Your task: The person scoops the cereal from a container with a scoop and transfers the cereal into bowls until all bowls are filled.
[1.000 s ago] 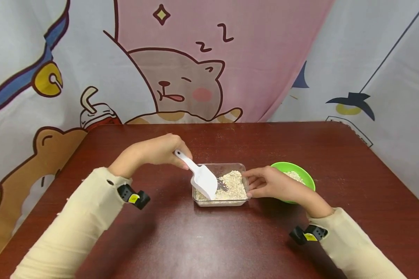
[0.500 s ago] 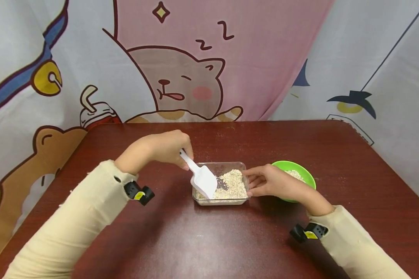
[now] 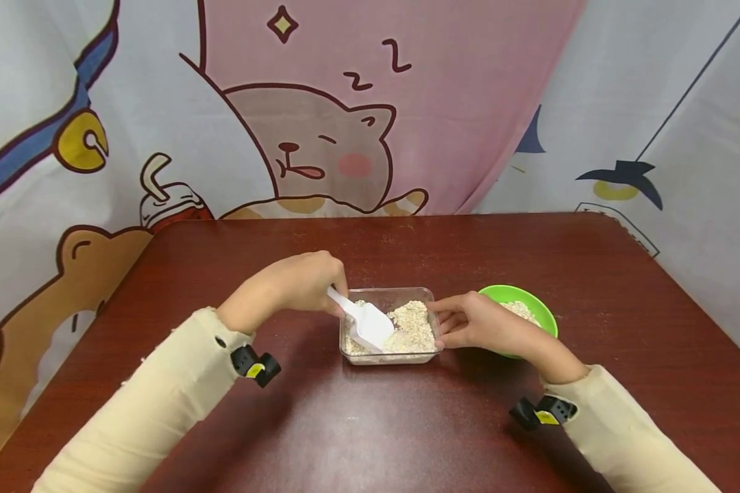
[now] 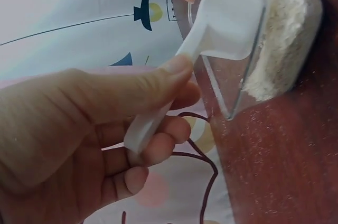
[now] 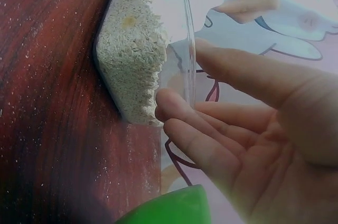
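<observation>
My left hand (image 3: 308,279) pinches the handle of a white plastic scoop (image 3: 373,327) between thumb and fingers. The scoop's bowl tilts down into a clear rectangular container (image 3: 390,359), its front edge in pale oat flakes (image 3: 416,323). In the left wrist view, the handle (image 4: 193,39) runs under my thumb and across the curled fingers. My right hand (image 3: 484,323) rests at the container's right end. Its thumb touches the rim and its mostly straight fingers lie against the wall, as the right wrist view shows. The oats (image 5: 129,55) fill the container's lower part unevenly.
Partly behind my right hand stands a green bowl (image 3: 547,316) with more flakes in it. Specks of flour or flakes dot the dark red wooden table (image 3: 358,424). A printed cloth (image 3: 469,103) hangs along the table's back and sides.
My left hand has moved right and then down, pushing the scoop rightward into the oats. The dark patch of bare container bottom is now covered. My right hand stays in place.
</observation>
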Available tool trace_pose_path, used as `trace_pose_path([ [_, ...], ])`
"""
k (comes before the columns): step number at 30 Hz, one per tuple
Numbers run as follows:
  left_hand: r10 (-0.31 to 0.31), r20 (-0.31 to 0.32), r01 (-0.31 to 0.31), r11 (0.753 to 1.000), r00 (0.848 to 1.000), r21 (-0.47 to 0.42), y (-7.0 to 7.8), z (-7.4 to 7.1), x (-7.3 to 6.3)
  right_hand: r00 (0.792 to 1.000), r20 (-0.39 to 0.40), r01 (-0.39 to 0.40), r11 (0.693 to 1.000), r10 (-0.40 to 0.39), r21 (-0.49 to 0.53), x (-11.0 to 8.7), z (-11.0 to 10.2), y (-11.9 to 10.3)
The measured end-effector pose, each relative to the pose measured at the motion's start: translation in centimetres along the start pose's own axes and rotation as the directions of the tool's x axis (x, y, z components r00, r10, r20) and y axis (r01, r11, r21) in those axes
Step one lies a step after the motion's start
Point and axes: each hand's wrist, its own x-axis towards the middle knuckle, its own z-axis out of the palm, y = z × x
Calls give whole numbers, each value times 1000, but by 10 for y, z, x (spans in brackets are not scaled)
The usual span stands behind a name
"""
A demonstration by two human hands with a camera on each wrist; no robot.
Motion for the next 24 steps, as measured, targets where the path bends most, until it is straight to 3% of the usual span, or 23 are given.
trace_pose_path([
  [3, 6, -24, -6, 1000, 1000, -4, 0, 7, -1, 1000, 2, -2, 1000, 2, 4, 0, 0, 1],
  [10, 134, -110, -135, 991, 985, 4, -5, 24, -2, 1000, 3, 2, 1000, -2, 5, 0, 0, 2],
  [17, 142, -174, -153, 987, 974, -51, -7, 38, -1, 1000, -4, -3, 1000, 2, -9, -1, 0, 2],
  [24, 147, -197, -167, 982, 969, -88, -4, 48, 5, 1000, -4, 1, 1000, -1, -2, -1, 1, 3],
])
